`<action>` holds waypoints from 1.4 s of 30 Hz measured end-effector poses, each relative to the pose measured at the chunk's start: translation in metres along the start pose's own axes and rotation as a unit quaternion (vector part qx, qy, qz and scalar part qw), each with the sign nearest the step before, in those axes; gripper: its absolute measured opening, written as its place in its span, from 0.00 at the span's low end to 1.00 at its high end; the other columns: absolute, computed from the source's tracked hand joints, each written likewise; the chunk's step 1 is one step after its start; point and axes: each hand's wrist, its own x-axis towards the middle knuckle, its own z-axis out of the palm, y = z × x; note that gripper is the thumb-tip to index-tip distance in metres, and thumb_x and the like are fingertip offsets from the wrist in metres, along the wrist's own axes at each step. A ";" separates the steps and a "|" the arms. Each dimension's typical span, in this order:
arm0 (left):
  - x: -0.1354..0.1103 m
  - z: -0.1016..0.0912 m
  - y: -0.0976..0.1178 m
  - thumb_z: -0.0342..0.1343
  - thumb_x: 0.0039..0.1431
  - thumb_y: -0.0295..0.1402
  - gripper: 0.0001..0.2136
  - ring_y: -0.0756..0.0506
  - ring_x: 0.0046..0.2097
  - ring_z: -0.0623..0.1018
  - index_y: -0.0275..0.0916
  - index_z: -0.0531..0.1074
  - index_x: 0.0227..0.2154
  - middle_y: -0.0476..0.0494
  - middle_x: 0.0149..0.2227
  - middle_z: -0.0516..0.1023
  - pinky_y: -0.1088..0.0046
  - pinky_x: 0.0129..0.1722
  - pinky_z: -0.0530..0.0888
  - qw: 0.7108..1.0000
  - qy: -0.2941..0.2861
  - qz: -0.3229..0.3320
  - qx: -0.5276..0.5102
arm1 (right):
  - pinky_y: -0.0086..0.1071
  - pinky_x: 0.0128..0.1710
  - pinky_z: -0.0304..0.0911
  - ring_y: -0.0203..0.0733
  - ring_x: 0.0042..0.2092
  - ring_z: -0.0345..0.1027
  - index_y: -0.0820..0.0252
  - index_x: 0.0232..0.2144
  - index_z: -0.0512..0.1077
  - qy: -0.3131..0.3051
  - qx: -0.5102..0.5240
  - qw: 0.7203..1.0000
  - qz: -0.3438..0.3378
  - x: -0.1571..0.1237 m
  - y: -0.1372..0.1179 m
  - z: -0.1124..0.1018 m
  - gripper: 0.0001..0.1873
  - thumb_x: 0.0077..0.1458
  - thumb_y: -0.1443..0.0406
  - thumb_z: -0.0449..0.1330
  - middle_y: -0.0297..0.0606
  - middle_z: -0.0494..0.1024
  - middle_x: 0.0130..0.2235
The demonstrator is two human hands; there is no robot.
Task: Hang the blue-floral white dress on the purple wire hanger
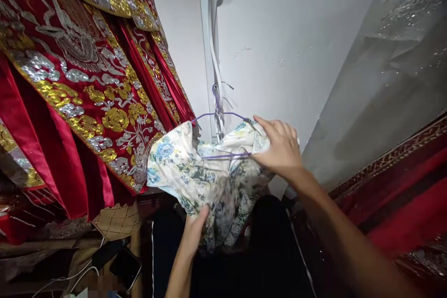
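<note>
A white floral garment with blue and yellow flowers hangs on a thin purple wire hanger in front of me. The hanger's hook end is near a white strap on the wall. My right hand is closed round the garment's right shoulder, at the end of the hanger, fingers mostly over the far side. My left hand grips the lower left part, thumb across the front and the other fingers hidden behind the cloth. The garment's lower part bunches in dark folds above my lap.
Red costumes with gold and silver sequins hang close on the left. A white wall with a strap stands ahead. Clear plastic sheeting and red cloth are on the right. A phone with cables lies at lower left.
</note>
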 end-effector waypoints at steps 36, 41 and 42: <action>-0.030 0.056 -0.016 0.59 0.62 0.32 0.12 0.39 0.55 0.73 0.43 0.71 0.48 0.38 0.50 0.73 0.57 0.59 0.68 0.921 0.004 0.307 0.240 | 0.33 0.29 0.55 0.39 0.25 0.62 0.56 0.19 0.62 -0.231 0.379 0.836 0.323 -0.169 -0.064 0.056 0.22 0.62 0.53 0.55 0.34 0.70 0.21; -0.020 0.078 -0.020 0.54 0.66 0.33 0.05 0.42 0.43 0.77 0.41 0.74 0.38 0.42 0.37 0.76 0.64 0.46 0.73 0.941 -0.043 0.256 0.219 | 0.33 0.31 0.58 0.40 0.27 0.64 0.57 0.23 0.66 -0.204 0.414 0.821 0.336 -0.169 -0.052 0.052 0.17 0.60 0.56 0.59 0.33 0.72 0.22; -0.021 0.077 -0.022 0.55 0.66 0.34 0.05 0.43 0.40 0.77 0.41 0.74 0.36 0.43 0.35 0.75 0.65 0.43 0.73 0.942 -0.043 0.252 0.219 | 0.33 0.31 0.59 0.40 0.27 0.64 0.57 0.24 0.68 -0.212 0.434 0.807 0.341 -0.168 -0.049 0.050 0.16 0.59 0.55 0.60 0.33 0.72 0.22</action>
